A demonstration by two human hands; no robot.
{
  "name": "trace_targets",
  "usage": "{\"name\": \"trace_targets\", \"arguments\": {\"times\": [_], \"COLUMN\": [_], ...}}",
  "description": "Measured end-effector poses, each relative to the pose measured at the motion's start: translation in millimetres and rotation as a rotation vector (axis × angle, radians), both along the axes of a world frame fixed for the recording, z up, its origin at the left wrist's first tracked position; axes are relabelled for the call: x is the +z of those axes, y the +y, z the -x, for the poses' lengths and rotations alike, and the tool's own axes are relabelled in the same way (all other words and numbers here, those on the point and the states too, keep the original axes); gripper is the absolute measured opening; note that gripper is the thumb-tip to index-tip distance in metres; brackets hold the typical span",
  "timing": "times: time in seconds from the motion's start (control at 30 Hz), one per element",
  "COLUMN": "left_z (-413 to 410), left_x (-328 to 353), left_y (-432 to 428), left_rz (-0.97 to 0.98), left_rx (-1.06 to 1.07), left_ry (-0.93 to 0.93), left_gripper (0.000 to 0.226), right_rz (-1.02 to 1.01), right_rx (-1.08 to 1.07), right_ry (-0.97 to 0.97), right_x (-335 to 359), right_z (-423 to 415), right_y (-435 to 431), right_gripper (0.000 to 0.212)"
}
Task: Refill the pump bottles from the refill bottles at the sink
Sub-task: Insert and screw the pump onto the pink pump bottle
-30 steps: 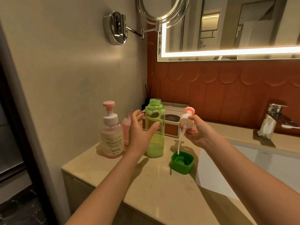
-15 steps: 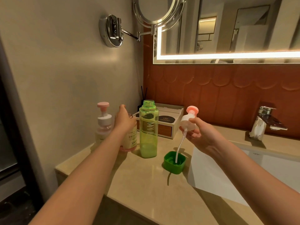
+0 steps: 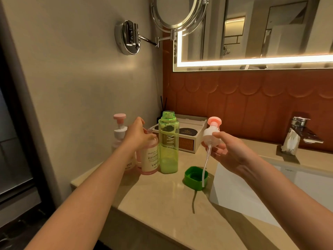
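An uncapped pink pump bottle [image 3: 150, 159] stands on the counter, and my left hand [image 3: 137, 133] grips it round the shoulder just below the open neck. Behind it stands a second pink bottle [image 3: 119, 130] with its pump head on. To the right is a tall green refill bottle [image 3: 168, 143], open at the top, with liquid low inside. Its green cap [image 3: 195, 177] lies upside down on the counter. My right hand [image 3: 225, 150] holds the removed pump head [image 3: 211, 134] upright, its dip tube hanging down over the green cap.
A white tray box [image 3: 187, 139] sits against the red tiled wall behind the bottles. The white sink basin [image 3: 252, 192] lies to the right, with a chrome tap [image 3: 301, 130] behind it. A swing-arm mirror [image 3: 173, 13] juts from the left wall. The counter edge [image 3: 144, 219] runs near me.
My left hand moved from beside the green bottle to the open pink bottle and took hold of it, shifting it forward next to the green bottle. My right hand kept holding the pump head.
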State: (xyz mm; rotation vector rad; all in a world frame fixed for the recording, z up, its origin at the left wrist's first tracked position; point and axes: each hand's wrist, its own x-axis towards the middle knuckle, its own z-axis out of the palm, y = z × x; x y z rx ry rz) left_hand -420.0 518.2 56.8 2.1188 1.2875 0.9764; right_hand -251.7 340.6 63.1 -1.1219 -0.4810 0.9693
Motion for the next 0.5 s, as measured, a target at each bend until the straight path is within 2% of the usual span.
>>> {"name": "trace_targets", "arguments": {"times": [0.23, 0.4, 0.5], "left_z": [31.1, 48.6, 51.9], "left_x": [-1.6, -10.3, -18.9], "left_y": [-35.2, -66.1, -84.3], "left_rz": [0.018, 0.155, 0.176], "left_rx": [-0.086, -0.247, -0.327], "left_ry": [-0.063, -0.262, -0.344], "left_gripper": [0.067, 0.071, 0.07], "right_rz": [-0.058, -0.152, -0.217], "right_rx": [0.002, -0.039, -0.083], "right_ry": [0.062, 0.157, 0.185], "right_x": [-2.7, 1.2, 6.4], "right_z": [10.0, 22.8, 29.2], "right_y": [-15.4, -28.2, -36.0], "right_gripper": [0.027, 0.013, 0.013]}}
